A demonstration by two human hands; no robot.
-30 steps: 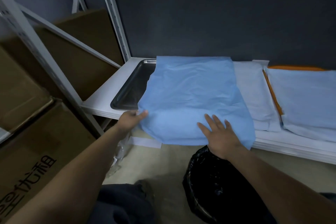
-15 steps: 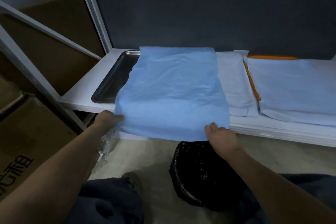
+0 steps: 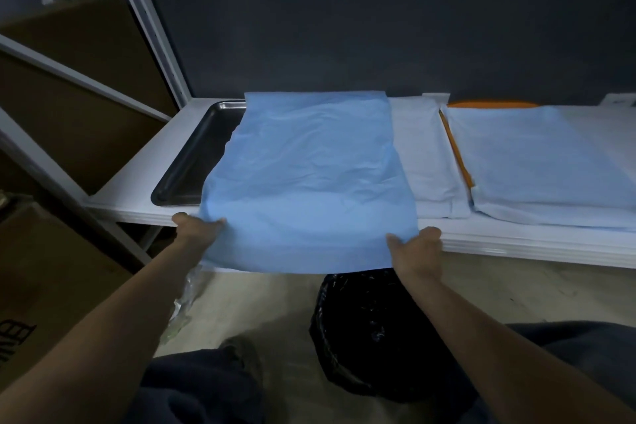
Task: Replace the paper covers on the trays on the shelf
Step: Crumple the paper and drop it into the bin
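Blue paper cover (image 3: 309,182) lies centre frame over a dark metal tray (image 3: 192,162) on the white shelf (image 3: 130,189). The tray's left strip is uncovered, and the sheet's near edge overhangs the shelf front. Left hand (image 3: 196,227) pinches the sheet's near left edge, fingers curled onto the paper. Right hand (image 3: 414,248) pinches the near right edge, thumb on top; its other fingers are hidden under the sheet. Right of centre, a white paper cover (image 3: 423,155) lies flat just beside the blue one. Further right, a pale cover (image 3: 537,158) sits on an orange tray (image 3: 459,155), of which only the rim shows. Black bin bag (image 3: 371,330) on the floor, lower centre, below the sheet's overhang. Cardboard box (image 3: 41,268) at lower left carries black print, cut off by the frame edge and not readable.
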